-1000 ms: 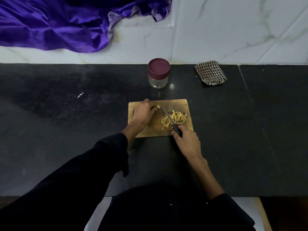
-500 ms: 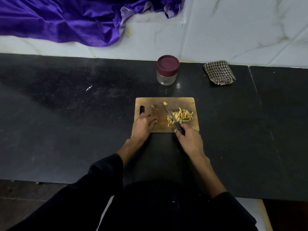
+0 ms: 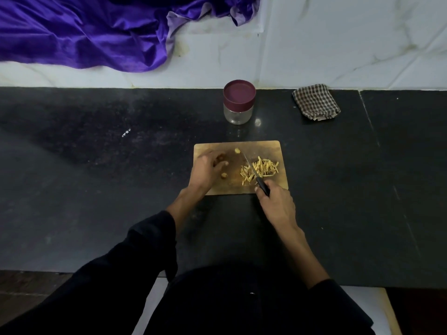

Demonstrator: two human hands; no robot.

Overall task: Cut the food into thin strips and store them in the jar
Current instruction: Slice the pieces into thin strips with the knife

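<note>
Black counter [image 3: 96, 165] bears a cutting board [image 3: 278, 146] with strips [image 3: 262, 169]. Right hand [image 3: 278, 206] grips the knife [image 3: 256, 176]; left hand [image 3: 205, 170] rests there, fingers loosely curled.

Dark speckled stone countertop [image 3: 96, 189] spans the frame width, with a seam line at right. Behind it, a white marble-look tiled wall [image 3: 338, 44] with grey veining and some staining near upper centre. Purple satin cloth [image 3: 84, 32] is draped upper left, over the wall's ledge. A checked rag [image 3: 315, 102] sits folded at the counter's back edge, upper right. Brown floor [image 3: 24, 284] shows lower left. Dim, flat light.
</note>
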